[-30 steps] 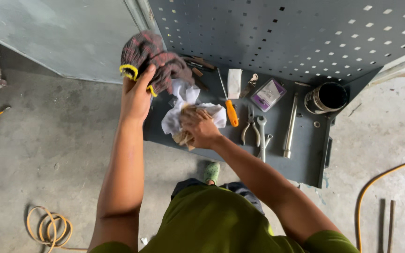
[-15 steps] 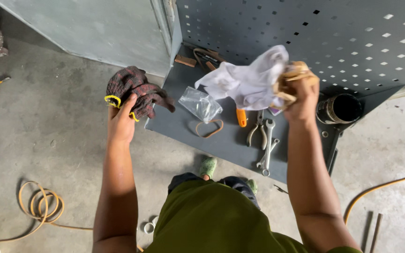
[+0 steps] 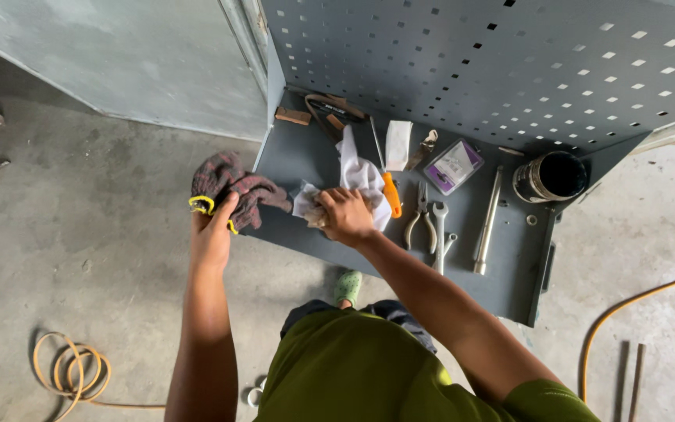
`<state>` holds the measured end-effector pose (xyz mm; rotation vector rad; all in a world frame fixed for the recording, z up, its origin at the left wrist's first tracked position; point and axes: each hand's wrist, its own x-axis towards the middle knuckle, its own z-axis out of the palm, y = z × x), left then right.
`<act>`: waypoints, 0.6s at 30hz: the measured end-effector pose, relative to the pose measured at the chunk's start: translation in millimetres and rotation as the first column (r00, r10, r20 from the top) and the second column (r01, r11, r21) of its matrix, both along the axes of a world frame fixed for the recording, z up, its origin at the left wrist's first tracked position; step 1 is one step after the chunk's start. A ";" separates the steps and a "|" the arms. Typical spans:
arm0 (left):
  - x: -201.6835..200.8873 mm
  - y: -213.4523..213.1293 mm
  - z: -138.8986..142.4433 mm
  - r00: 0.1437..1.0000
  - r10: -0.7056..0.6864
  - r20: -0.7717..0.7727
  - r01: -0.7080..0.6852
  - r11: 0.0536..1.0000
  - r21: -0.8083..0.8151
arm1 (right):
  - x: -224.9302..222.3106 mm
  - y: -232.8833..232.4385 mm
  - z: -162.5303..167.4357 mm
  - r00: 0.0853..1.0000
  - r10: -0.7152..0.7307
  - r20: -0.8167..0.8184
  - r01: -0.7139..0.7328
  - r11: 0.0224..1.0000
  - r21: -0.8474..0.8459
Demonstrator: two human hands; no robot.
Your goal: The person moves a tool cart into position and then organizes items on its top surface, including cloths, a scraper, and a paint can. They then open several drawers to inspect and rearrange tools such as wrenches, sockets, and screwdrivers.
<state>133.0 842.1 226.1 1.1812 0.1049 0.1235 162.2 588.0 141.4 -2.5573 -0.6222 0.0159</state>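
a grey metal shelf stands under a perforated grey panel. on it lie pliers beside a wrench, a long metal rod, an orange-handled tool, a small clear purple-tinted packet, a white folded slip and a dark round can at the far end. on the concrete floor, a coiled yellow hose lies at one side, an orange cable at the other.

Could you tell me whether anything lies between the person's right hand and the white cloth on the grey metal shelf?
Nothing visible does: the right hand already rests on the crumpled white cloth, fingers curled into it. The orange-handled tool lies beside it, not between. The left hand holds dark knitted gloves apart.
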 end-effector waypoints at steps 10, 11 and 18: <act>32.4 -43.6 -28.1 0.941 -0.333 0.059 0.278 0.862 0.424 | -3.0 -137.2 9.9 0.840 0.013 -0.542 0.537 -0.155 0.829; 42.9 -54.2 -37.1 0.935 -0.321 0.151 0.143 0.731 0.667 | -12.1 -153.0 12.1 0.826 0.018 -0.564 0.555 -0.200 0.807; 58.9 -78.4 -87.1 0.948 -0.316 0.033 0.174 0.602 0.779 | -89.0 -208.1 9.4 0.724 -0.047 -0.689 0.624 -0.382 0.682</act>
